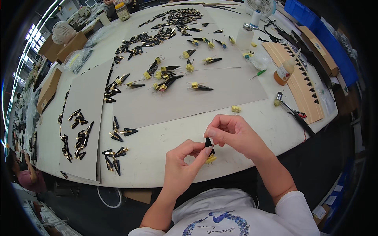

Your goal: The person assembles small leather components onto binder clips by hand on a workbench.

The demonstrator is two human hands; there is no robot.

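In front of my body, near the table's front edge, I hold a small black pointed piece (pixel 208 144) upright, its tip toward the top. My left hand (pixel 183 160) pinches its side between thumb and fingers. My right hand (pixel 233 134) is closed at its tip, thumb and forefinger together; the other fingers are curled. At its lower end sits a yellow block (pixel 211 159) with thin wire loops, partly hidden by my left thumb. Just beyond my right hand a loose yellow block (pixel 236 109) lies on the white table (pixel 157 147).
Several black pointed pieces with yellow clips (pixel 202 87) lie on grey board (pixel 220 100); many black-and-gold pieces (pixel 181 16) are heaped behind. At right are a hammer (pixel 278 98), an amber liquid bottle (pixel 284 72), a green-handled awl (pixel 260 72) and a wooden strip (pixel 293 80). Another person (pixel 32 177) is far left.
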